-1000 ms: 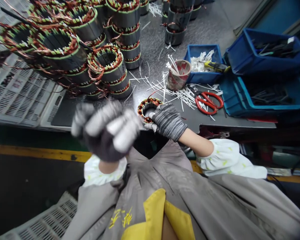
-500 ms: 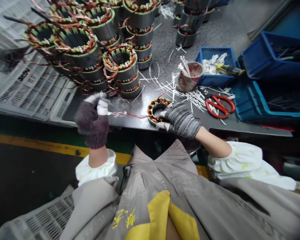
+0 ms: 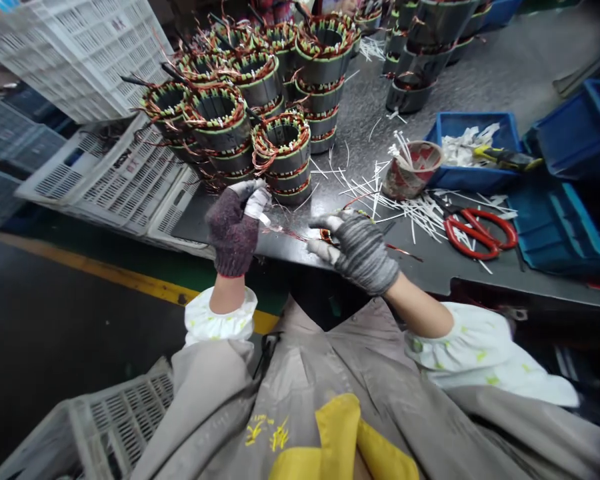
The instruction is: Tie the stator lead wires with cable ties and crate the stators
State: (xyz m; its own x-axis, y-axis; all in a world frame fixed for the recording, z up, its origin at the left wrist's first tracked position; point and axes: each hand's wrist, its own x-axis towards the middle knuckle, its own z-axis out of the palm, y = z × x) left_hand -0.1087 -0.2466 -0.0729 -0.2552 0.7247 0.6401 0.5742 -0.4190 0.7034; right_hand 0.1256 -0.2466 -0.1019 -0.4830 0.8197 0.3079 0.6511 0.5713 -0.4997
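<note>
My left hand (image 3: 236, 227), in a dark purple knit glove with white-wrapped fingertips, is closed in a pinch at the ends of thin copper wires (image 3: 293, 233). These wires run right to a small stator ring (image 3: 325, 235) lying near the bench edge. My right hand (image 3: 363, 250), in a grey striped glove with wrapped fingertips, lies over that ring and hides most of it. Its thumb and fingers are apart, pointing left on either side of the wires. Another reddish wire end (image 3: 405, 252) sticks out to the right of this hand.
Stacked wound stators (image 3: 280, 150) crowd the back left of the bench. To the right are white ties (image 3: 415, 210), a cup (image 3: 413, 170) with ties in it, red-handled scissors (image 3: 480, 233) and blue bins (image 3: 473, 177). White crates (image 3: 125, 177) stand at left.
The view has swung left, so bench things appear farther right. My left hand has come closer to my right. My right hand's fingers have spread and reach left past the ring.
</note>
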